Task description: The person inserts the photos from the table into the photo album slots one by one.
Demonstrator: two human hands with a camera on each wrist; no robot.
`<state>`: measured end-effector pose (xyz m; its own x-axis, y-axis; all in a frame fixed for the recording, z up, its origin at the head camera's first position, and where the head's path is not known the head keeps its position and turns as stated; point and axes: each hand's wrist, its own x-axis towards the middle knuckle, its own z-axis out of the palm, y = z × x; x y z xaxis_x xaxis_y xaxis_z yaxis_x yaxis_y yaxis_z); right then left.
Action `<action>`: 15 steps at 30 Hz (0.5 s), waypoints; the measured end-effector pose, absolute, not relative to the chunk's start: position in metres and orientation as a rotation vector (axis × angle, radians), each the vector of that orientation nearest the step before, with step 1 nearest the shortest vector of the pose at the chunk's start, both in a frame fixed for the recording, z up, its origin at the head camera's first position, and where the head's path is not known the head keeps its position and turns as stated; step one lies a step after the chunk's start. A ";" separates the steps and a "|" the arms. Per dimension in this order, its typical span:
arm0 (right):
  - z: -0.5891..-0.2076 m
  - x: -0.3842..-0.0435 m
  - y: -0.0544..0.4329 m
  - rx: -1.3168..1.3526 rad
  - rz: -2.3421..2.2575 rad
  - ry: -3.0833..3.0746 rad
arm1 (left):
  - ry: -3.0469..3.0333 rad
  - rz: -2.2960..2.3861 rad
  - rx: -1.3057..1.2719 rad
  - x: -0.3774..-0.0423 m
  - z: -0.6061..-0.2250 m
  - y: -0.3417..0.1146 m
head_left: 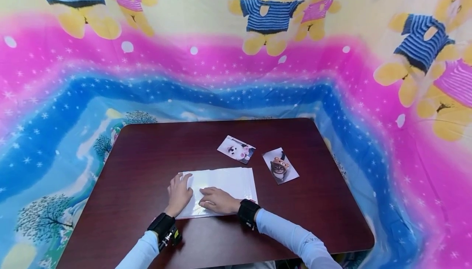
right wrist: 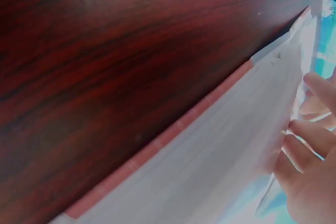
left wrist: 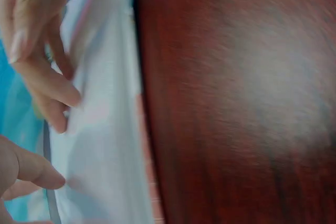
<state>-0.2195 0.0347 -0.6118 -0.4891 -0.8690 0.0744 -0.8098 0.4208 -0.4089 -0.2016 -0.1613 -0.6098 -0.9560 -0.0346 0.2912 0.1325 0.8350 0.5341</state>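
Observation:
A white album with glossy, clear-looking pages (head_left: 232,181) lies flat near the front of the table. My left hand (head_left: 179,194) rests on its left edge, fingers spread toward the upper corner. Palm down, my right hand (head_left: 219,201) lies over the middle of the page with its fingers extended to the left. In the right wrist view, fingertips of the right hand (right wrist: 310,156) are at the album's surface (right wrist: 226,124), and a reddish strip runs along the near edge. The left wrist view is blurred, with fingers over the white page (left wrist: 105,145).
Two loose photos lie beyond the album: one of a white dog with pink flowers (head_left: 236,149), and one of a cat with a teddy-like hat (head_left: 281,166). The dark red-brown table (head_left: 166,146) is bordered by a printed bear curtain (head_left: 221,64) at the back and sides.

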 end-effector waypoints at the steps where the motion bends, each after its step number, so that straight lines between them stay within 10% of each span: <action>1: -0.612 -0.219 0.036 -1.519 -0.588 2.523 | -2.710 -0.764 -0.122 -0.201 -0.612 -0.160; 15: -0.601 -0.237 0.068 -1.488 -0.577 2.606 | -2.561 -0.643 -0.500 -0.203 -0.633 -0.132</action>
<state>-0.2373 0.0683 -0.6008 -0.5231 -0.8451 0.1102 -0.8127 0.4557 -0.3632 -0.2027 -0.1320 -0.6325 -0.8328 0.2316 0.5028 0.4415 0.8257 0.3511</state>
